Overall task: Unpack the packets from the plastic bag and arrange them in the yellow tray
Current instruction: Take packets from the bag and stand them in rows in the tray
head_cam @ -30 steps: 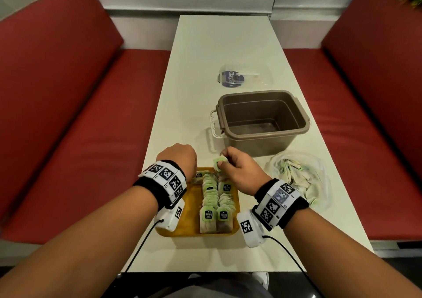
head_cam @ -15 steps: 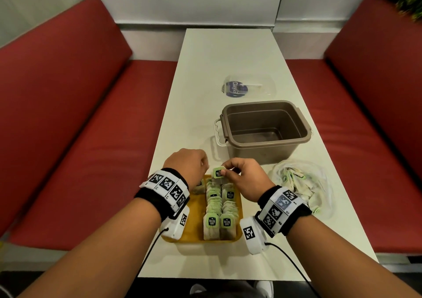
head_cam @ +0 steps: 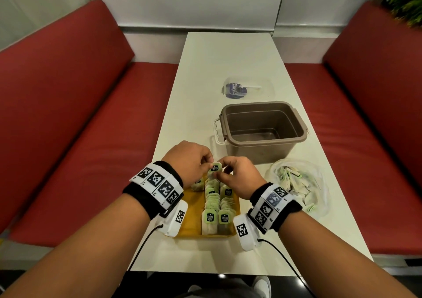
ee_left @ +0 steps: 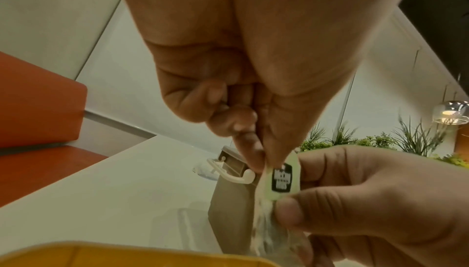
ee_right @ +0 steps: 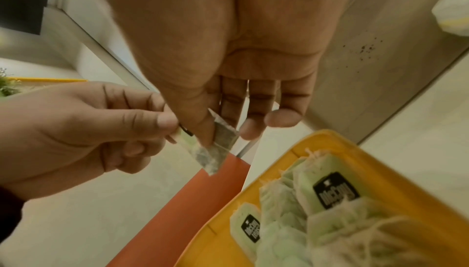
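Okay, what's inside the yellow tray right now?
The yellow tray holds two rows of green-tagged tea bags, overlapped and running front to back. The hands and wristbands cover its far end and left side, so anything there is hidden.

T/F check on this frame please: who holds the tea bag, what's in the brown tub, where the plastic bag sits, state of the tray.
1. Both hands pinch one tea bag: the left hand and right hand each hold it. True.
2. The brown tub is full of tea bags. False: nothing shows inside it.
3. The plastic bag lies to the right of the yellow tray and has packets in it. True.
4. The yellow tray holds no tea bags yet. False: two rows already lie in it.
5. The held tea bag lies flat in the tray. False: it is up at the tray's far end.
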Action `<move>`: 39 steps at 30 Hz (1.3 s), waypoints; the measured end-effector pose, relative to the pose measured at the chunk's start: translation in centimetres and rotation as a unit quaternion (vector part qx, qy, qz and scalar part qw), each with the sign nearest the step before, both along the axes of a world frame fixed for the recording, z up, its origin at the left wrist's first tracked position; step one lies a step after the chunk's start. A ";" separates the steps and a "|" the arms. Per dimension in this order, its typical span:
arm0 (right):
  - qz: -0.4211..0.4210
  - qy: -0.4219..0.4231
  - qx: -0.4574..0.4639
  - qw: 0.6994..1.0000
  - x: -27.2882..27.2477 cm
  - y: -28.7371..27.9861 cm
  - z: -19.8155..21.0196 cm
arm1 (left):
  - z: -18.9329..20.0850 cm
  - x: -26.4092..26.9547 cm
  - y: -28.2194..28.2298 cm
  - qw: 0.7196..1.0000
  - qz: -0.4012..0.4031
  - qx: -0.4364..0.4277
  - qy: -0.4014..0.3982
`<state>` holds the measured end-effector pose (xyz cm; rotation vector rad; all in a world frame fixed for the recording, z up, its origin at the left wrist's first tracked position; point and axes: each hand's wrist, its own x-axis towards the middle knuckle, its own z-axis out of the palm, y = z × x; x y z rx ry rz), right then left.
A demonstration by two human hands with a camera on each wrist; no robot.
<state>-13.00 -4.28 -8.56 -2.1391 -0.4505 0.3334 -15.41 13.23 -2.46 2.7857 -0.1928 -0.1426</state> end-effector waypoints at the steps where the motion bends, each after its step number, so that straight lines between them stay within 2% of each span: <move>1: 0.003 0.002 -0.016 1.000 0.1 0.0 -0.2 | 0.2 0.0 0.1 1.000 -0.006 0.013 0.014; 3: 0.009 0.003 -0.035 0.999 0.1 -0.1 -0.5 | 0.5 0.2 0.2 0.998 -0.006 0.041 0.039; 7: -0.001 0.003 -0.087 0.996 0.2 -1.1 -0.5 | 0.1 0.6 1.3 0.990 0.053 0.097 0.083; 12: -0.033 0.020 -0.201 0.979 0.7 -2.2 -1.3 | -2.7 1.1 1.6 0.968 0.099 0.152 0.172; 16: -0.003 0.072 -0.239 0.968 0.4 -2.5 -1.7 | -5.0 1.3 0.9 0.962 0.149 0.153 0.168; 19: 0.007 0.084 -0.230 0.969 0.3 -2.7 -1.8 | -5.9 1.5 0.4 0.959 0.170 0.160 0.160; 23: 0.008 0.122 -0.206 0.971 0.3 -2.8 -1.8 | -6.6 0.9 0.2 0.948 0.169 0.192 0.191; 27: 0.003 0.163 -0.165 0.973 0.2 -2.9 -1.8 | -7.5 0.5 0.2 0.943 0.164 0.163 0.239; 34: 0.011 0.164 -0.150 0.975 0.1 -3.2 -1.7 | -8.0 0.7 -0.2 0.937 0.191 0.102 0.274; 39: 0.029 0.139 -0.176 0.974 0.1 -3.5 -1.2 | -6.9 0.9 -0.5 0.931 0.175 0.163 0.276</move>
